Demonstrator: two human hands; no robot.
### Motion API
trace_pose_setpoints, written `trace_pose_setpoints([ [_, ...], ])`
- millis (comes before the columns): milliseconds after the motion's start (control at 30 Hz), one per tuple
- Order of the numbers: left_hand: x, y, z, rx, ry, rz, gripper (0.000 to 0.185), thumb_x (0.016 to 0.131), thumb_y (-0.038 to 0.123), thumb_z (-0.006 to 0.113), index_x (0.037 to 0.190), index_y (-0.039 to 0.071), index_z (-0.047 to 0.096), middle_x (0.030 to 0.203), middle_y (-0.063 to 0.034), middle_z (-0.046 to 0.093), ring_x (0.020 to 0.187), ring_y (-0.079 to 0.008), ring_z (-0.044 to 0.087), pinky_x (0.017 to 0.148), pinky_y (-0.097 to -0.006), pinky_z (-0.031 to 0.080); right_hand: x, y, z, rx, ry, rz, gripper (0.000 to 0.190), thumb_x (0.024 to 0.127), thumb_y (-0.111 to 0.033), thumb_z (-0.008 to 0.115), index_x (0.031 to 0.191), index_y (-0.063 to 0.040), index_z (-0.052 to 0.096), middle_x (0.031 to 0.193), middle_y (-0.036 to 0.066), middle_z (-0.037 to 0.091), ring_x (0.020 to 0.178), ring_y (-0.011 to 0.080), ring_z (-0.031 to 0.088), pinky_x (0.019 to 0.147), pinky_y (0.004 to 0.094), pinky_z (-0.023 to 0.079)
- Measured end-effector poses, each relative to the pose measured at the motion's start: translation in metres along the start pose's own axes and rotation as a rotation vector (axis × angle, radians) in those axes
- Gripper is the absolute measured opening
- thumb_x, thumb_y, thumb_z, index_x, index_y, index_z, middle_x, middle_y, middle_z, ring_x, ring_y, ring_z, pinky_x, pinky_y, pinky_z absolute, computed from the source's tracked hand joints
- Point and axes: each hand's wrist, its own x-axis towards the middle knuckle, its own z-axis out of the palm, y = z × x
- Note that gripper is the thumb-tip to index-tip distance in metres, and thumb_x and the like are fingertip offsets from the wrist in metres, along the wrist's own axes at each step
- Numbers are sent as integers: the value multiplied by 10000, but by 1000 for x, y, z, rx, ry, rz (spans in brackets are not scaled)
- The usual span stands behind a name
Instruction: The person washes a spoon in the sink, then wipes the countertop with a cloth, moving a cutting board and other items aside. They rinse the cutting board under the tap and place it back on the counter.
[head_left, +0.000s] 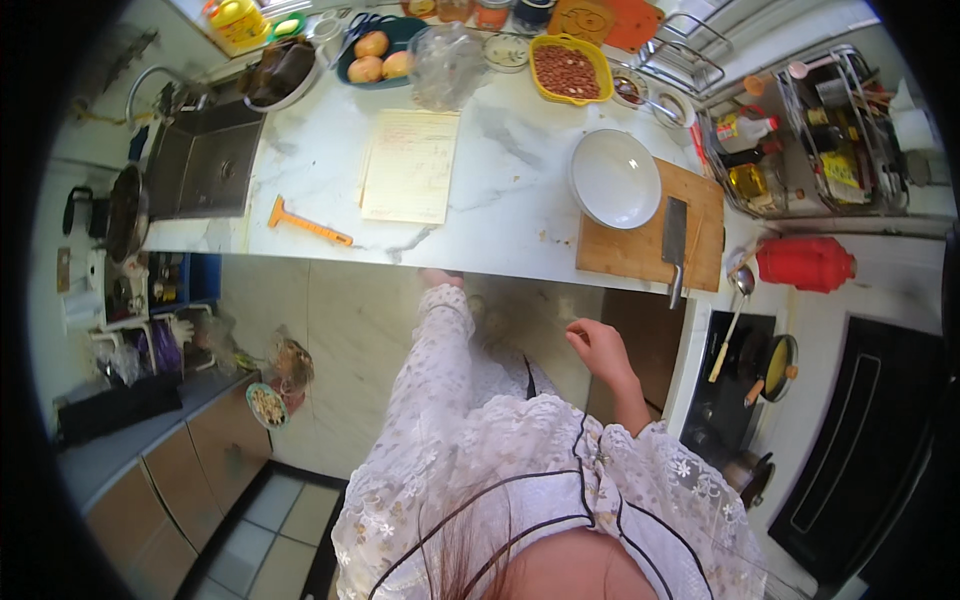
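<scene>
My left hand (442, 277) is at the front edge of the marble-patterned counter (495, 157), and its fingers are mostly hidden there. Below the counter's edge, my right hand (602, 349) hangs in the air with loosely bent fingers, and nothing shows in it. A stack of written paper sheets (411, 166) lies on the counter ahead of my left hand. To its left rests an orange T-shaped tool (311, 225). Ahead and right, a white bowl (615, 178) stands partly on a wooden cutting board (622, 251). A cleaver (674, 232) lies on that board, handle past the counter's edge.
Along the back are a teal basin (397, 36) of round produce, a plastic bag (445, 64) and a yellow basket (538, 84) of peanuts. A sink (206, 169) is left. Right are bottle racks (840, 142), a red container (806, 264), a ladle (731, 330) and a stove (720, 405).
</scene>
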Motion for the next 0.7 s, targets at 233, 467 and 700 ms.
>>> trace_pose_setpoints([
  [233,-33,-1,-25,-362,193,-279,464,888,463,493,1147,81,546,1052,-80,608,950,-243,569,826,-375,470,-7,22,23,-28,-41,16,186,802,-185,622,931,-53,645,854,133,661,774,261,649,702,344,501],
  [467,-86,17,-111,316,223,-213,252,870,252,611,739,45,555,674,-57,557,553,-166,509,544,-302,442,15,24,46,-61,-130,-108,161,822,-159,627,918,-30,642,798,141,658,731,233,659,657,313,503],
  [700,-124,28,-173,631,242,-144,271,845,226,652,774,-35,647,735,-90,635,647,-152,578,608,-296,474,51,2,83,-182,-223,-211,176,819,-204,624,890,-45,652,790,132,664,739,264,655,657,346,495],
])
